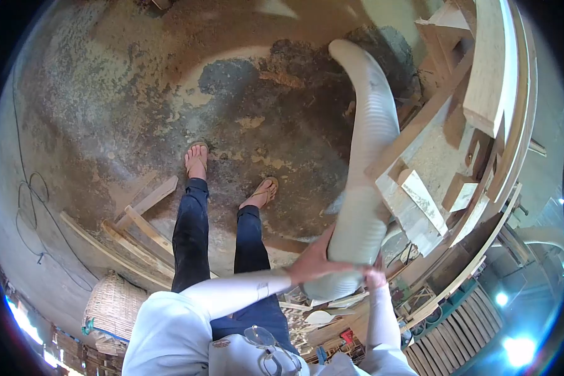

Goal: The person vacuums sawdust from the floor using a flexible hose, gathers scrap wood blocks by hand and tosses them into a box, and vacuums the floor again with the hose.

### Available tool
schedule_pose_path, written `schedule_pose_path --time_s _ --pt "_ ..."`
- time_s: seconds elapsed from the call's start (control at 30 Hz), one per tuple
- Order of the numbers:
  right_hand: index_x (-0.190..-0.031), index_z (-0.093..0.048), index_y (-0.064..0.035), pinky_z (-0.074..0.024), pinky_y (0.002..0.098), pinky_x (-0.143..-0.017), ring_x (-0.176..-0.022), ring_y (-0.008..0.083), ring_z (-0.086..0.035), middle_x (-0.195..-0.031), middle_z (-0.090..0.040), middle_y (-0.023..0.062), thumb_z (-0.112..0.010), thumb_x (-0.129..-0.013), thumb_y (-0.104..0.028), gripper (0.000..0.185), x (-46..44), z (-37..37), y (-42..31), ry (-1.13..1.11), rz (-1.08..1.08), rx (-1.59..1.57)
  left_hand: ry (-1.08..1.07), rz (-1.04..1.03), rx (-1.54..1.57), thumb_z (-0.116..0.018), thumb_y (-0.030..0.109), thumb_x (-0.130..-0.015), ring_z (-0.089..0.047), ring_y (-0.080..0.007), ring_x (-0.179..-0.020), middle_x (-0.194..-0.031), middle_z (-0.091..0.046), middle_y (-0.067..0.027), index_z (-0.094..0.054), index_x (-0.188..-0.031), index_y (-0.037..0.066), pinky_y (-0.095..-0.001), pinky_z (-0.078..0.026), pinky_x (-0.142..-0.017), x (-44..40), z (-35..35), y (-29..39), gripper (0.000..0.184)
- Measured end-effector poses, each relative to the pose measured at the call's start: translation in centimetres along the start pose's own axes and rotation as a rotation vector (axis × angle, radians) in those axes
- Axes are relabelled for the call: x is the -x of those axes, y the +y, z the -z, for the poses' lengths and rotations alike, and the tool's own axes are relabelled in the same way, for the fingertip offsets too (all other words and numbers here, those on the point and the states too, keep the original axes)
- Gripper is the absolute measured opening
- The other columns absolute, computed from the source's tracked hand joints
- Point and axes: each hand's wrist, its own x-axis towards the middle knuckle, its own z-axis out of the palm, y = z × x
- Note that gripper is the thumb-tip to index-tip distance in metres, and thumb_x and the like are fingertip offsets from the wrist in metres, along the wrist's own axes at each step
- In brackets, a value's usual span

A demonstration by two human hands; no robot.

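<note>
A wide, pale grey ribbed duct hose (373, 131) runs from the floor at the top down past the bench to my body. My left hand (316, 258) is closed around its near part, thumb along the side and fingers across it. Close by, my right hand (375, 277) grips the right side of the same hose, its fingers partly hidden. The hose's near end (332, 289) bulges below my left hand. Its far end lies on the stained floor (244, 94).
To the right is a wooden workbench (413, 182) with boards and cut blocks (460, 191). Timber strips (144, 238) lie on the floor to the left, near a woven basket (114, 307) and a loose cable (34, 188). Slatted wood (451, 332) stands at lower right.
</note>
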Motion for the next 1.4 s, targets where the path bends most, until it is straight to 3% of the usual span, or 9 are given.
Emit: schedule_pose_path --time_s 0.27,0.37,0.43,0.5,0.57,0.67,0.9,1.0,1.4 --pt "-0.166 -0.034 -0.0095 -0.0573 0.0463 -0.106 -0.130 0.0309 -0.064 -0.147 -0.061 0.0128 -0.080 -0.077 -0.024 0.101 -21.8 -2.3 -0.7 0.021 0.247 0.050 0.190 -0.048 -0.172 -0.095 0.045 -0.081 -0.057 -0.0312 -0.142 -0.157 -0.055 -0.0225 -0.020 -0.171 0.002 -0.0413 -0.046 -0.119 -12.3 8.3 3.8 0.125" --pt "-0.165 -0.037 -0.0104 -0.0576 0.0465 -0.105 -0.128 0.0302 -0.065 -0.144 -0.063 0.0134 -0.081 -0.078 -0.025 0.099 -24.7 -2.8 -4.3 -0.142 0.065 0.018 0.204 -0.089 -0.156 -0.093 0.041 -0.086 -0.056 -0.0293 -0.142 -0.156 -0.055 -0.0207 -0.019 -0.171 0.002 -0.0415 -0.046 -0.119 -14.1 8.9 5.2 0.119" --pt "-0.164 -0.038 -0.0082 -0.0575 0.0468 -0.106 -0.128 0.0304 -0.066 -0.143 -0.064 0.0139 -0.081 -0.077 -0.023 0.098 -23.2 -3.6 -5.4 -0.156 0.099 0.082 0.230 -0.116 -0.198 -0.092 0.039 -0.089 -0.056 -0.0281 -0.142 -0.156 -0.056 -0.0195 -0.019 -0.171 0.002 -0.0414 -0.045 -0.120 -13.7 8.4 5.2 0.116" --pt "-0.162 -0.039 -0.0060 -0.0573 0.0471 -0.106 -0.128 0.0307 -0.066 -0.143 -0.064 0.0144 -0.082 -0.076 -0.021 0.098 -19.8 -3.8 -5.2 -0.135 0.180 0.230 0.119 -0.164 0.174 -0.089 0.038 -0.092 -0.053 -0.0274 -0.145 -0.158 -0.053 -0.0185 -0.018 -0.171 0.002 -0.0409 -0.042 -0.122 -10.9 7.3 4.1 0.112" --pt "-0.161 -0.040 -0.0039 -0.0571 0.0474 -0.107 -0.128 0.0309 -0.066 -0.142 -0.065 0.0149 -0.082 -0.075 -0.019 0.097 -15.1 -3.2 -3.3 -0.095 0.227 0.423 0.096 0.070 0.164 -0.086 0.037 -0.095 -0.048 -0.0272 -0.149 -0.163 -0.047 -0.0179 -0.015 -0.172 0.003 -0.0398 -0.040 -0.123 -7.7 7.2 3.5 0.111" --pt "-0.160 -0.041 0.0013 -0.0496 0.0442 -0.117 -0.133 0.0310 -0.062 -0.140 -0.066 0.0178 -0.100 -0.066 -0.029 0.115 -5.5 -5.0 -1.5 -0.190 0.058 0.049 0.078 0.096 0.190 -0.084 0.036 -0.096 -0.044 -0.0274 -0.151 -0.166 -0.041 -0.0178 -0.010 -0.173 0.003 -0.0392 -0.039 -0.124 -4.9 7.4 0.8 0.112" --pt "-0.165 -0.029 0.0015 -0.0435 0.0448 -0.123 -0.141 0.0302 -0.056 -0.153 -0.055 0.0184 -0.104 -0.057 -0.030 0.135 5.2 -3.6 3.7 -0.303 -0.096 0.217 0.228 0.035 0.309 -0.080 0.021 -0.099 -0.040 -0.0234 -0.153 -0.170 -0.034 -0.0143 0.001 -0.175 0.006 -0.0388 -0.036 -0.126 0.2 4.2 0.0 0.112" --pt "-0.165 -0.028 0.0021 -0.0421 0.0443 -0.124 -0.142 0.0304 -0.056 -0.153 -0.055 0.0191 -0.105 -0.056 -0.031 0.137 4.8 -7.2 -0.9 -0.235 -0.157 0.051 0.269 -0.031 0.328 -0.082 0.030 -0.099 -0.039 -0.0277 -0.154 -0.170 -0.034 -0.0209 0.002 -0.175 0.005 -0.0385 -0.034 -0.127 -0.2 4.5 0.3 0.116" --pt "-0.160 -0.044 -0.0082 -0.0543 0.0441 -0.108 -0.123 0.0254 -0.068 -0.137 -0.069 0.0116 -0.085 -0.077 -0.011 0.092 -23.0 -7.6 -3.6 -0.118 0.296 0.140 0.414 0.051 0.167 -0.061 0.046 -0.111 -0.039 -0.0289 -0.155 -0.168 -0.040 -0.0219 -0.010 -0.176 0.010 -0.0397 -0.030 -0.127 -0.1 11.5 -0.8 0.090"
